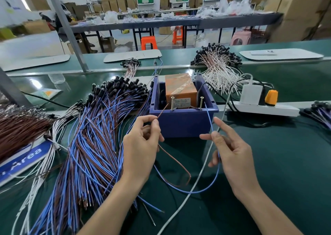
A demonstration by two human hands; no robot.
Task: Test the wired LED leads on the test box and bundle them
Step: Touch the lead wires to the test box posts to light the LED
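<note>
The test box point(182, 122) is a dark blue tub holding an orange unit point(180, 89), with two upright screws point(172, 103) point(201, 102) at its near rim. My left hand point(141, 145) pinches a brown lead point(176, 165) whose tip points up toward the left screw. My right hand point(231, 152) pinches a blue lead point(208, 117) that rises toward the right screw. Both leads loop down together between my wrists. A big pile of blue and brown LED leads point(93, 145) with black heads lies to the left.
A heap of white-wired LEDs point(220, 68) lies behind the box on the right. A white power strip point(265, 107) with an adapter and an orange plug sits to the right, its white cable point(197, 179) crossing the green mat. Brown leads point(19, 129) lie far left.
</note>
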